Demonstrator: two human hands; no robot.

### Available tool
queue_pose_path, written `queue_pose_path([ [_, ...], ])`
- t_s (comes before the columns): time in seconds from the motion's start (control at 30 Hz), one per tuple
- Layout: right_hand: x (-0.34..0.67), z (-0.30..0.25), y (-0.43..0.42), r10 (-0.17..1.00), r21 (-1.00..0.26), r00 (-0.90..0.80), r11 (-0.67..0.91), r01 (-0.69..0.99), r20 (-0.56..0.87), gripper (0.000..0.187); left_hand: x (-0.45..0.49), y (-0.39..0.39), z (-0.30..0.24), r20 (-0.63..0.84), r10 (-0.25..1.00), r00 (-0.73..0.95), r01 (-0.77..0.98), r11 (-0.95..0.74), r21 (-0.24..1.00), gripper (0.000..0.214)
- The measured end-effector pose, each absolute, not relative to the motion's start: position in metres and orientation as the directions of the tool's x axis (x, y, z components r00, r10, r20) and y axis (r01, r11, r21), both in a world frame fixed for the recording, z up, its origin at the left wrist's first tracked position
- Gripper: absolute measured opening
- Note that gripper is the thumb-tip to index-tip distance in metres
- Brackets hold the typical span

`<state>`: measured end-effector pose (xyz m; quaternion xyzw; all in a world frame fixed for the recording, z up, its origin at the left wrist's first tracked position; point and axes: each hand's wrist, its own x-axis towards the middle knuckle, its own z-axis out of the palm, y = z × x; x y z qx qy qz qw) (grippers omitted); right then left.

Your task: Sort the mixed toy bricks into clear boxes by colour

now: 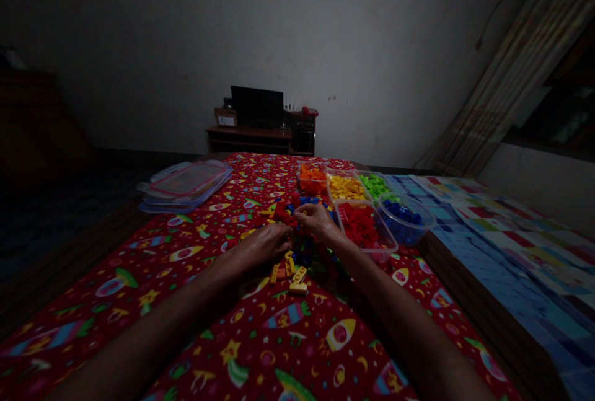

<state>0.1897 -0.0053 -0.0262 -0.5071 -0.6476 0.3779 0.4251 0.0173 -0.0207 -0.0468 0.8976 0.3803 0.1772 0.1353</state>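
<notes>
A loose pile of toy building bricks in red, blue, yellow and green lies under and around both hands on the red patterned cloth. My left hand is at the pile's left side, fingers curled and closed; what they hold, if anything, is hidden. Across from it, my right hand reaches over the pile with thumb and fingers pinched together next to red and blue bricks. Whatever sits in that pinch is too dark and small to name. A yellow brick lies at the near edge, below several others.
Right of the pile stand clear containers of sorted bricks: orange, yellow, green, red, and blue in a round tub. Stacked lids lie at the left. A bed adjoins on the right.
</notes>
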Motion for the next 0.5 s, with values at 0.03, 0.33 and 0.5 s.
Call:
queue_pose_path([
  [0.03, 0.189, -0.026, -0.006, 0.981, -0.933, -0.124, 0.178, 0.314, 0.146, 0.010, 0.017, -0.019, -0.044, 0.227, 0.754, 0.617, 0.629, -0.645, 0.433, 0.020],
  [0.33, 0.181, -0.019, -0.022, 0.949, -0.971, -0.273, -0.200, -0.128, -0.159, 0.019, 0.015, -0.006, -0.036, 0.237, 0.868, 0.436, 0.418, -0.428, 0.801, 0.038],
  [0.5, 0.180, -0.020, -0.023, 0.940, -0.949, -0.296, -0.236, -0.208, -0.169, 0.024, 0.018, -0.008, -0.035, 0.296, 0.908, 0.296, 0.400, -0.399, 0.825, 0.037],
])
